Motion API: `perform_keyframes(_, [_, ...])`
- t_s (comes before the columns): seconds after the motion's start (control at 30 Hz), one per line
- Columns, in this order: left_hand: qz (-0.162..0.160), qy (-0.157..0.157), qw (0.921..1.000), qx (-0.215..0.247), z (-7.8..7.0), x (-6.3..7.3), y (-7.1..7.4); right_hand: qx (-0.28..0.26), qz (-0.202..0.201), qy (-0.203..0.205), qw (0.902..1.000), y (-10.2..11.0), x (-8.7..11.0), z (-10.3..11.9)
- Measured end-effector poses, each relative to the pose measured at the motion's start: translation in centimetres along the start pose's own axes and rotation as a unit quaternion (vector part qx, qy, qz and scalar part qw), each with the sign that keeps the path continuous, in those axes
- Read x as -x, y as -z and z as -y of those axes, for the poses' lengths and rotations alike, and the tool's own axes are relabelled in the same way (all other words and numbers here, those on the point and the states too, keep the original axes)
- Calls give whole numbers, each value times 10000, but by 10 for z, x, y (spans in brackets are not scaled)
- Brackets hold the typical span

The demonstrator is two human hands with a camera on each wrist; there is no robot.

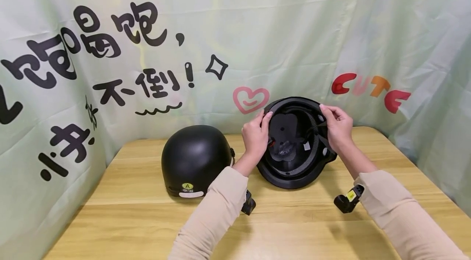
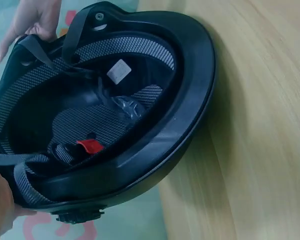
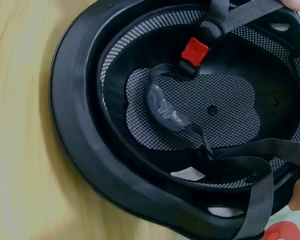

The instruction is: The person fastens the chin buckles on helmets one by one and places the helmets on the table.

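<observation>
A black helmet (image 1: 290, 180) is tipped up on the wooden table with its hollow inside facing me. My left hand (image 1: 255, 135) grips its rim on the left, and my right hand (image 1: 339, 127) pinches the rim at the upper right. Inside, the right wrist view shows a padded lining (image 3: 230, 102), dark straps (image 3: 260, 195), a red buckle (image 3: 194, 51) and a clear plastic-wrapped piece (image 3: 165, 110). A white label (image 2: 118, 71) is stuck to the inner wall. In the left wrist view a black knob (image 2: 80, 215) juts from the outer shell.
A second black helmet (image 1: 196, 158) stands dome up to the left, close to my left forearm, with a round yellow "A" sticker (image 1: 187, 186) low on its shell. Behind the table (image 1: 140, 207) hangs a pale green printed curtain (image 1: 287, 47).
</observation>
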State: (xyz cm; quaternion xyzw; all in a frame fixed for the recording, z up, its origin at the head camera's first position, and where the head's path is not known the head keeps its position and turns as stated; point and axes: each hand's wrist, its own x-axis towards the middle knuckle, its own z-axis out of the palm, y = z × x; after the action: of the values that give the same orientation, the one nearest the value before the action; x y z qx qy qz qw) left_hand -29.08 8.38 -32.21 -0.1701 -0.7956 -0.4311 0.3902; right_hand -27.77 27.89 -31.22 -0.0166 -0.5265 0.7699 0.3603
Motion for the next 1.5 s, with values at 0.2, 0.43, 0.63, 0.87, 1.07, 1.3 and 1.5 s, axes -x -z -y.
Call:
perform_keyframes(0.2, [105,-456,9989,51,2,0,1,-294,-346,-114,9989,3,1,3])
perform_keyframes(0.43, [238,-335,9992,-9,8,-4,2,19,-203,-452,9988,2,2,6])
perform_keyframes(0.63, [-301,68,9995,81,12,1,-2,167,57,-711,9973,-4,2,9])
perform_keyframes(0.87, [-1073,295,9938,-20,18,6,-7,110,377,-1034,9939,-12,1,12])
perform_keyframes(1.07, [-1203,260,9924,66,20,8,-7,21,660,-1333,9889,-14,0,18])
perform_keyframes(1.3, [-1130,170,9935,-9,17,9,-5,2010,999,-1758,9585,-12,-2,41])
perform_keyframes(1.5, [-1091,198,9938,-31,17,9,-6,4042,2416,-2695,8400,-10,-8,64])
